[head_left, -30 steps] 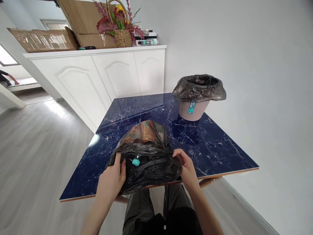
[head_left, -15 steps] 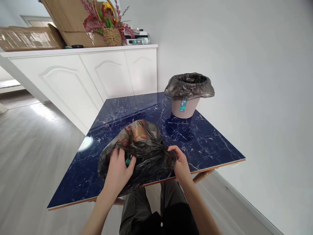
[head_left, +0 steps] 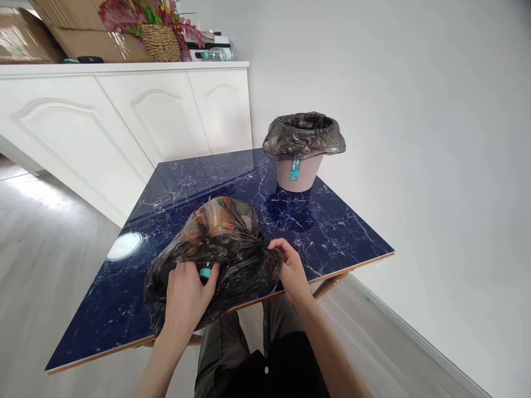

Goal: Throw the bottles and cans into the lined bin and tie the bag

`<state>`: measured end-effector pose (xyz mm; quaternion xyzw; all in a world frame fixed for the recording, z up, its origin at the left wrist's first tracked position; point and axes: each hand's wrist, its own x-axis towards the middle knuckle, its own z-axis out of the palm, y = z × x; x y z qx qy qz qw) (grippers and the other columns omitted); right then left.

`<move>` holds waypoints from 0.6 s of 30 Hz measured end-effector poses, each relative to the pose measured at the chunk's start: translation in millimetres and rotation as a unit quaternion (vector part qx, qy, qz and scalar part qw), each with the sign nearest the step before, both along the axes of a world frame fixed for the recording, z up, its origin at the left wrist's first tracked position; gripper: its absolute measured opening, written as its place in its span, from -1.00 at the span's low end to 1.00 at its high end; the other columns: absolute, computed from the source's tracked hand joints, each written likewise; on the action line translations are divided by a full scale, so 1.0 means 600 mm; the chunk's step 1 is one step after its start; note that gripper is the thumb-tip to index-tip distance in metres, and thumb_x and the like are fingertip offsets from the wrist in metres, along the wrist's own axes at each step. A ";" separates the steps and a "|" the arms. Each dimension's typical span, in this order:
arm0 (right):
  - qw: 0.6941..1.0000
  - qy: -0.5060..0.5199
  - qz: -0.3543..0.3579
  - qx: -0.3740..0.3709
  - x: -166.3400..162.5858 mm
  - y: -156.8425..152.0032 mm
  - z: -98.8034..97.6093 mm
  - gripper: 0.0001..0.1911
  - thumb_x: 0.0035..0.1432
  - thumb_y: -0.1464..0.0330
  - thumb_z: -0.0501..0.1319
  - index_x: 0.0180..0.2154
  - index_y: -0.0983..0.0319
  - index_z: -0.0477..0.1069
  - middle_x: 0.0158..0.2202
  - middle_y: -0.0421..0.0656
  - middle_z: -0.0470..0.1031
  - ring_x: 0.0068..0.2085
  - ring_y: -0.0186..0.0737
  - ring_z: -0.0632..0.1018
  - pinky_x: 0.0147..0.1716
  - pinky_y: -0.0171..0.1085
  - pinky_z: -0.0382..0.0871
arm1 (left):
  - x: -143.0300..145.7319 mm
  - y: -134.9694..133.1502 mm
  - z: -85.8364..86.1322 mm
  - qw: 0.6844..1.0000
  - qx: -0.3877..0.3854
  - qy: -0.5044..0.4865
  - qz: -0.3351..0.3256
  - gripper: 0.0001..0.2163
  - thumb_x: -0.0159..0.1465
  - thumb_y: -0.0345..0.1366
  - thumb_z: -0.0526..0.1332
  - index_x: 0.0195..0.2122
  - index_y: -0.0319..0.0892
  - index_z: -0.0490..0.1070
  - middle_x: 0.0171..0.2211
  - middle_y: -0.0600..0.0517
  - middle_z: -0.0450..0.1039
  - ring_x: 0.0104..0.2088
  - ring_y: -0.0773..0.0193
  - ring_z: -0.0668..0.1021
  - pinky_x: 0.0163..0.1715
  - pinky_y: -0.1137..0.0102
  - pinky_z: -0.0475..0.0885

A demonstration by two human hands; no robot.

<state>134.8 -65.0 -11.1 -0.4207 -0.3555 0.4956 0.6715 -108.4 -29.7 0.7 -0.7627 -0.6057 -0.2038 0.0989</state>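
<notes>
A filled black plastic garbage bag [head_left: 232, 237] lies slumped near the table's front edge, with orange-brown shapes showing through its thin film. My left hand [head_left: 186, 293] is at the bag's opening, its fingers curled over the edge of the film and their tips hidden inside. Between its thumb and forefinger shows the teal cap [head_left: 204, 273] of a bottle, whose body is mostly hidden in the bag. At the bag's right end, my right hand [head_left: 293, 271] pinches the gathered film between thumb and fingers.
A pinkish bin [head_left: 299, 176] with a black liner [head_left: 286, 142] folded over its rim stands at the back right of the blue marbled table [head_left: 327, 237]. Behind is a white cabinet [head_left: 161, 121] carrying boxes, a flower basket [head_left: 161, 43] and a bottle [head_left: 218, 54].
My view has shifted, so everything sits further left. My left fingers have curled deeper over the bag's edge, and the teal cap shows more clearly. The right hand keeps its pinch.
</notes>
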 end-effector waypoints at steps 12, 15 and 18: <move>1.000 0.011 -0.009 -0.006 0.000 0.002 -0.013 -0.81 0.05 0.34 0.36 -0.26 0.12 0.42 -0.35 -0.28 0.43 -0.37 -0.29 0.40 -0.38 -0.34 0.27 | -0.012 -0.066 0.055 0.973 0.183 -0.140 -0.002 -0.68 0.44 -0.08 0.31 0.13 -0.12 0.50 -0.17 -0.09 0.65 -0.23 0.01 0.68 -0.23 0.24 0.51; 1.000 0.014 -0.013 -0.018 0.001 0.001 -0.013 -0.79 0.04 0.33 0.37 -0.26 0.12 0.42 -0.38 -0.30 0.42 -0.40 -0.30 0.38 -0.41 -0.34 0.24 | -0.018 -0.085 0.072 0.953 0.239 -0.182 -0.038 -0.78 0.38 -0.22 0.38 0.03 -0.07 0.56 -0.23 -0.02 0.63 -0.32 0.11 0.63 -0.28 0.27 0.47; 0.999 0.020 -0.005 -0.025 0.002 -0.001 -0.015 -0.79 0.07 0.31 0.38 -0.24 0.11 0.41 -0.40 -0.30 0.42 -0.43 -0.31 0.36 -0.45 -0.35 0.22 | -0.043 -0.109 0.086 0.926 0.274 -0.255 -0.055 -0.80 0.33 -0.23 0.41 -0.04 -0.05 0.56 -0.25 -0.01 0.60 -0.36 0.10 0.59 -0.28 0.20 0.49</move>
